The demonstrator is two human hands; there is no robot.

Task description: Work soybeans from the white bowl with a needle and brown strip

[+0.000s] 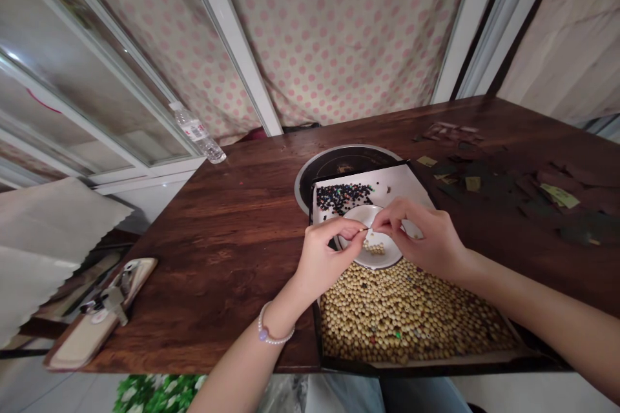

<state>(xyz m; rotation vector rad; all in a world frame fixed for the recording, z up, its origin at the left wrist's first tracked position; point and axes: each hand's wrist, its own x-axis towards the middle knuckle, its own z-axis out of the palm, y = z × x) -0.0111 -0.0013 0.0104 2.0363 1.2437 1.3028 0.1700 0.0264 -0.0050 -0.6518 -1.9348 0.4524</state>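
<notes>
Over a white bowl both my hands meet, fingertips almost touching. My left hand, with a pearl bracelet at its wrist, is closed in a pinch of thumb and forefinger. Closed in a pinch too is my right hand. A tiny, thin dark thing spans the gap between the fingertips; it is too small to name. Some cream beads lie in the bowl. Below it, many yellowish beads cover the near part of a black-edged tray. Black beads are heaped at the tray's far left.
A round dark plate with a silver rim is set at the tray's far end. Dark scraps and yellow pieces lie at right. A clear bottle stands at the far left; keys rest on a wooden board.
</notes>
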